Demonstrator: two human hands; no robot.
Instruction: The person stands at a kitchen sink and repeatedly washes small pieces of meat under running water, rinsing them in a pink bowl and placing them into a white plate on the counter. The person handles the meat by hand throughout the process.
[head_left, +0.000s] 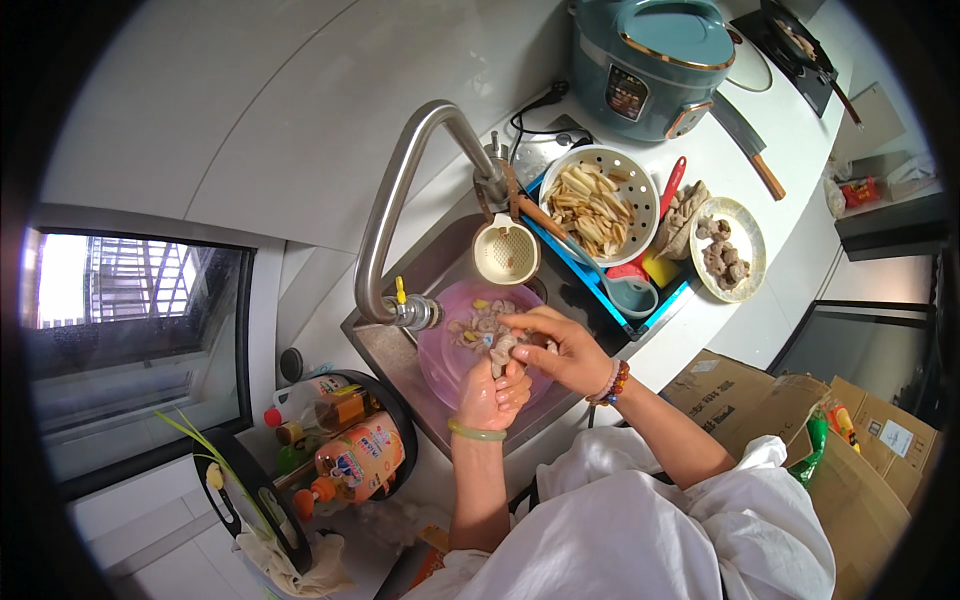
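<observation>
My left hand, with a jade-green bangle, grips a pale grey piece of meat over the bowl. The thumb of my right hand touches that piece while its index finger reaches out over the bowl. Another pale piece shows under the right palm, partly hidden by the fingers. Below both hands, a translucent pink plastic bowl stands in the steel sink. Inside it lie several wet pieces of meat and some yellow slices that look like ginger.
A curved faucet arches over the bowl's left side, and a strainer hangs behind. To the right are a colander of pale strips, a ladle, a plate with meat and a cleaver. Bottles stand left.
</observation>
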